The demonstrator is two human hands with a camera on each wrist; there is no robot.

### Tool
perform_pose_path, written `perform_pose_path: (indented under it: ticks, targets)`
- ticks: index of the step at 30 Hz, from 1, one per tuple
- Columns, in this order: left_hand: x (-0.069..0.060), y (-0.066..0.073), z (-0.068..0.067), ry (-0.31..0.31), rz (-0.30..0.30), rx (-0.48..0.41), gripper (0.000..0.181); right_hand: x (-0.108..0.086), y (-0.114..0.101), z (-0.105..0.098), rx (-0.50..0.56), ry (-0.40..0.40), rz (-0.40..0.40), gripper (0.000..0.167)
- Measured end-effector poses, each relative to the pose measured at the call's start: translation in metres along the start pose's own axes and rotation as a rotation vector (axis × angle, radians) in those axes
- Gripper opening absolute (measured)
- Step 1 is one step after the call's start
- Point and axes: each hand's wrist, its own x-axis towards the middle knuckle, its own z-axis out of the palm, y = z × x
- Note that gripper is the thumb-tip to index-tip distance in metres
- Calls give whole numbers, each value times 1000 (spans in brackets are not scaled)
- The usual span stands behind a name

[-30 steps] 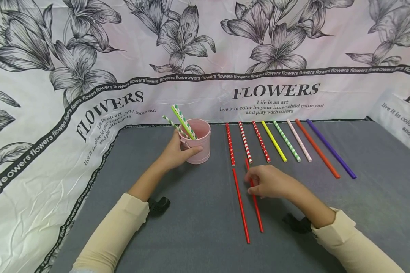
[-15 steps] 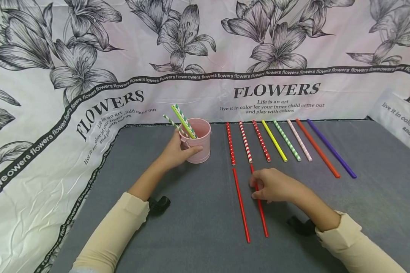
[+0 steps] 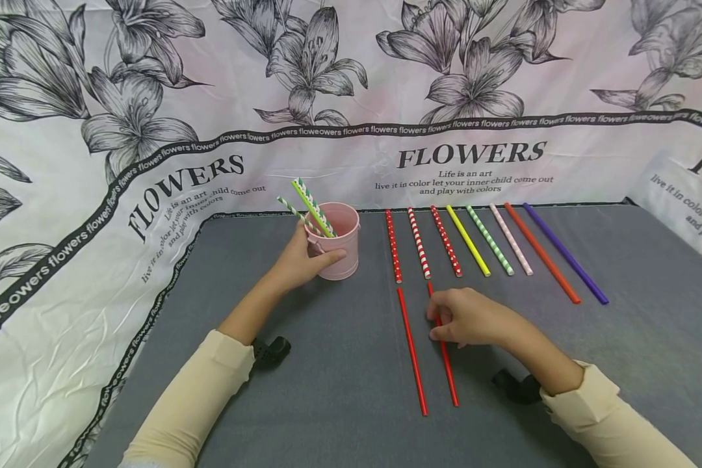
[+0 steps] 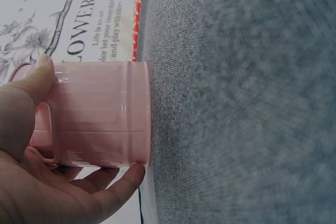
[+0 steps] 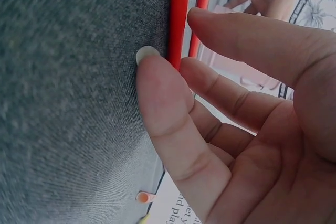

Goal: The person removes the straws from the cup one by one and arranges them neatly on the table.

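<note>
In the head view my left hand grips a small pink bucket, thumb on the near side and fingers around the far side. Striped and plain green straws lean inside it. The left wrist view shows the bucket between thumb and fingers. My right hand is low over a red straw lying on the cloth. In the right wrist view this straw passes between the thumb and index finger, which stand apart. Another red straw lies to its left.
Behind lies a row of straws: a red dotted one, a red striped one, a yellow one, an orange one, a purple one and others. A flower-printed sheet borders the grey cloth.
My right hand has shifted the red straw slightly right and toward me, its far end now just below the red striped straw. Over the last half second it has stayed still. The left hand has not moved.
</note>
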Motion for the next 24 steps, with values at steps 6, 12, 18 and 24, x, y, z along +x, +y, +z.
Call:
perform_pose_path:
  ticks: [6,12,18,24]
  targets:
    - [1,-1,0,-2,9,6,89,0,0,-3,-4,9,-9,22]
    - [0,0,0,-7,18,8,89,4,-4,-9,-7,70,-97,18]
    - [-1,0,0,-4,9,5,89,22,-27,-17,-27,150,-226,9]
    - [0,1,0,1,22,-12,88,52,-66,-32,5,300,-328,11]
